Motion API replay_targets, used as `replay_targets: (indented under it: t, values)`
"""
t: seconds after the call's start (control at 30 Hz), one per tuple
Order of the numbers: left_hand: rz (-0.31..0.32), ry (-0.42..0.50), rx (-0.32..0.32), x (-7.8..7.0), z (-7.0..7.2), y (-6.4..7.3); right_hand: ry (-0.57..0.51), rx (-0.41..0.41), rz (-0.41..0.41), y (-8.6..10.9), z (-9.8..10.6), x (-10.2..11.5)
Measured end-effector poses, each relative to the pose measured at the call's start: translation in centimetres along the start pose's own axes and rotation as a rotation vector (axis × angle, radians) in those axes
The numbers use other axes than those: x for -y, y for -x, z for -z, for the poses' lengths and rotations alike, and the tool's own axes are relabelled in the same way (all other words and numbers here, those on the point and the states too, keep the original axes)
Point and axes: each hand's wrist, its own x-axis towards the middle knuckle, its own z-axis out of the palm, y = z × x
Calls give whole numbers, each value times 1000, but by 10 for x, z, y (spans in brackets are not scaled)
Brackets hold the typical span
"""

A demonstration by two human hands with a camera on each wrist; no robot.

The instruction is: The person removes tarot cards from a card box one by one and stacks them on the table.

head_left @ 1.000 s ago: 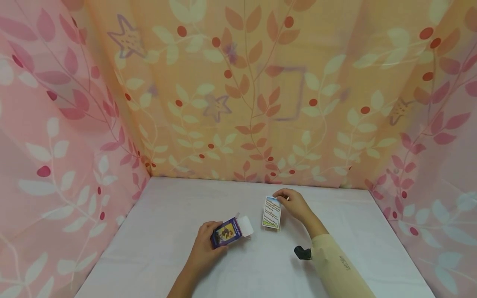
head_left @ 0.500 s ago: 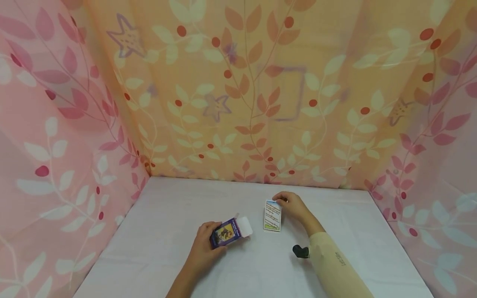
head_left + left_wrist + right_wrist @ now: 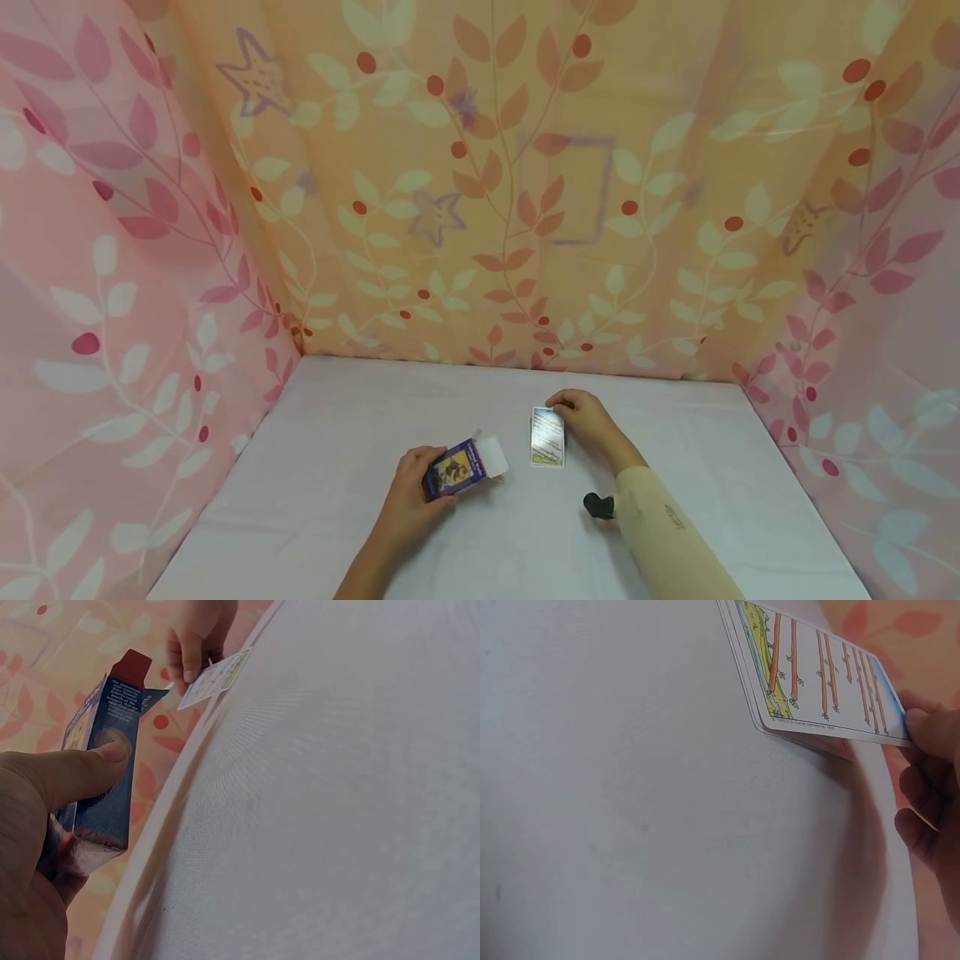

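My left hand (image 3: 412, 497) grips a purple-blue card box (image 3: 455, 471) between thumb and fingers, its white end flap (image 3: 492, 457) standing open to the right. In the left wrist view the thumb presses the box's narrow side (image 3: 112, 772). To the right, my right hand (image 3: 592, 419) pinches the far end of a tarot card (image 3: 547, 437) printed with several slanting brown staffs. In the right wrist view that card (image 3: 825, 675) slopes up toward the fingers, and at least one more card edge (image 3: 759, 726) shows under its near end on the table. How many lie beneath is hidden.
A white cloth covers the table (image 3: 337, 433). Patterned curtains (image 3: 525, 250) rise directly behind it and on both sides. A small black object (image 3: 598, 505) sticks out beside the right sleeve (image 3: 667, 533).
My right hand and forearm have shifted slightly nearer and to the left, and the pinched card has come down over what lies beneath it. The left hand and the box have stayed nearly still.
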Motion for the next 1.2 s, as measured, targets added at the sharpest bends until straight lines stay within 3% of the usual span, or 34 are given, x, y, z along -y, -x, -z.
replay_targets:
  t: [0.73, 1.2]
  values:
    - [35, 15, 30, 2, 1, 0, 58, 4, 43, -9, -14, -14]
    - [31, 12, 40, 1, 1, -1, 172, 9, 103, -13, -16, -16]
